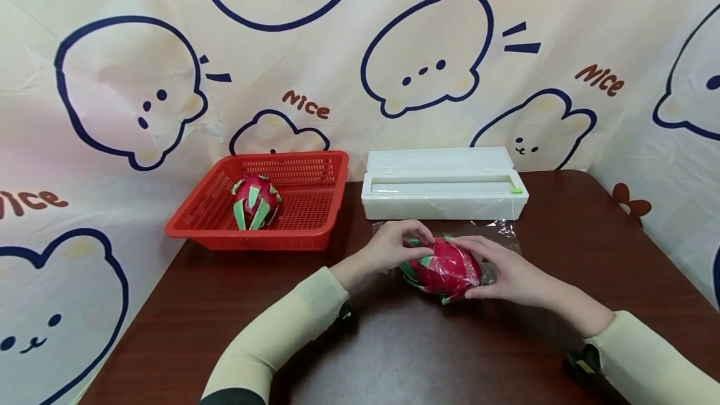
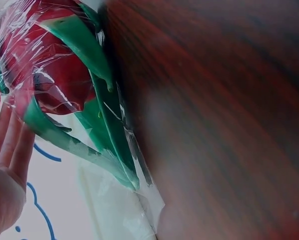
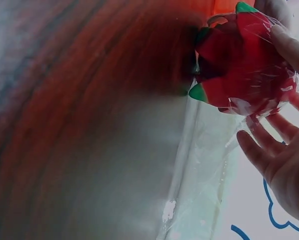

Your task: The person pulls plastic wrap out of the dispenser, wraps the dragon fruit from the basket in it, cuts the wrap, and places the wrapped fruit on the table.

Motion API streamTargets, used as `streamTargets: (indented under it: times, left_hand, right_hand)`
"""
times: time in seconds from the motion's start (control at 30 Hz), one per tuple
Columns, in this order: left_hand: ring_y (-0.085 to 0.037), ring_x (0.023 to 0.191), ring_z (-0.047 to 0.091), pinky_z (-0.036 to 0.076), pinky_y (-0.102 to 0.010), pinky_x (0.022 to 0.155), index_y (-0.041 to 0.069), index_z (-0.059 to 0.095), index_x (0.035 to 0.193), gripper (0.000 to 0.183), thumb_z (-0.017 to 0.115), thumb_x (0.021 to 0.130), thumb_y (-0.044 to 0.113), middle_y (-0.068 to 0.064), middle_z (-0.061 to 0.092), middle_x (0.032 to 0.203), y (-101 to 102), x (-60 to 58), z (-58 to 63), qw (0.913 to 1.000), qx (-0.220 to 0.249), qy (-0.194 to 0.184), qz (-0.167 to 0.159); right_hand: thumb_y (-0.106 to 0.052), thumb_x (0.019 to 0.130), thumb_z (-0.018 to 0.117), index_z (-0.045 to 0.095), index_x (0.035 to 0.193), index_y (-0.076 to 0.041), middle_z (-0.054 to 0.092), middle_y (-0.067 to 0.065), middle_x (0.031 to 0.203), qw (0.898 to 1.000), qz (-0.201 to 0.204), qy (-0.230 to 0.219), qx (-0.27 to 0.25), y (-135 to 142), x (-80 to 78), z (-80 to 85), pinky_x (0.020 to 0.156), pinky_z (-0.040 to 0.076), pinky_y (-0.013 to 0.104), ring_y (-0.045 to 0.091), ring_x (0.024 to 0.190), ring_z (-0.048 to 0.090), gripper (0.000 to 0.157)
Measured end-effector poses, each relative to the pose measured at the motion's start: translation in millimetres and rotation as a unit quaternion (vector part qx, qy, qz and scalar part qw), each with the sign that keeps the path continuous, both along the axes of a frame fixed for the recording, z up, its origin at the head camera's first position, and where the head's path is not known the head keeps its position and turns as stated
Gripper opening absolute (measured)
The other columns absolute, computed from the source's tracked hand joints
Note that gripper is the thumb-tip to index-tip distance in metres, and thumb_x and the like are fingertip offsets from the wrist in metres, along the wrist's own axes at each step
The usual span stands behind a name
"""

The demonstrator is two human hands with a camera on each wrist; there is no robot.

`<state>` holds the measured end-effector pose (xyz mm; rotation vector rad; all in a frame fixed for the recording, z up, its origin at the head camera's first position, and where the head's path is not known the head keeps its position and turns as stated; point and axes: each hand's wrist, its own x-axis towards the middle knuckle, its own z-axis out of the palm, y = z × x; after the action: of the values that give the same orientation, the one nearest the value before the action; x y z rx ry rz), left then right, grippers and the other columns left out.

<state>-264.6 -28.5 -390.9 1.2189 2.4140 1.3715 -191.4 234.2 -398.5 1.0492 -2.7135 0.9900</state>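
A pink-red dragon fruit [image 1: 448,267] with green scales lies on its side on the table, clear plastic film drawn over it. My left hand [image 1: 390,245] is at its leafy left end, thumb and fingers bent against the top. On the other end, my right hand [image 1: 506,270] grips the fruit between thumb and fingers. Glossy creases of film cover the fruit [image 2: 59,65] in the left wrist view. In the right wrist view, the thumb lies along the wrapped fruit [image 3: 244,60], with fingers spread beneath the film.
Behind the hands stands a white cling film box [image 1: 444,205] with its lid up and a green slider at the right. More film [image 1: 509,236] lies before it. A red plastic basket [image 1: 309,217] at the left holds another dragon fruit [image 1: 255,202]. A printed cloth hangs behind the brown table [image 1: 394,355].
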Motion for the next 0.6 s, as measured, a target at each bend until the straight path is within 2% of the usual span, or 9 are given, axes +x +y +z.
streamTargets:
  times: [0.17, 0.4, 0.6]
  left_hand:
    - [-0.003, 0.09, 0.061, 0.053, -0.025, 0.08, 0.013, 0.073, 0.096, 0.008, 0.073, 0.089, 0.015, 0.006, 0.07, 0.096, -1.5, -3.6, 2.1, 0.9999, -0.005, 0.013, 0.004]
    - [-0.006, 0.102, 0.059, 0.048, -0.025, 0.087, 0.013, 0.07, 0.115, 0.021, 0.058, 0.1, 0.02, 0.004, 0.067, 0.114, -9.8, -6.5, 6.3, 0.9997, -0.024, -0.002, 0.001]
    - [-0.009, 0.109, 0.058, 0.048, -0.031, 0.092, 0.006, 0.067, 0.118, 0.022, 0.059, 0.097, 0.009, -0.003, 0.065, 0.12, -17.3, -8.0, 7.7, 0.9979, 0.005, 0.064, -0.006]
  right_hand:
    - [-0.042, 0.072, 0.085, 0.042, 0.146, -0.022, 0.05, 0.002, 0.135, 1.0, -0.003, -0.014, 0.005, -0.3, -5.8, 5.2, 0.081, 0.054, 0.035, 0.024, 0.118, 0.052, 0.088]
    - [-0.035, 0.073, 0.085, 0.041, 0.147, -0.022, 0.051, 0.006, 0.133, 0.996, -0.01, -0.088, -0.021, 6.2, -19.4, 5.3, 0.081, 0.054, 0.031, 0.027, 0.115, 0.054, 0.087]
    - [-0.028, 0.08, 0.081, 0.039, 0.148, -0.014, 0.053, 0.014, 0.131, 0.988, 0.009, -0.146, -0.044, 14.3, -31.3, 5.7, 0.083, 0.053, 0.031, 0.032, 0.113, 0.055, 0.082]
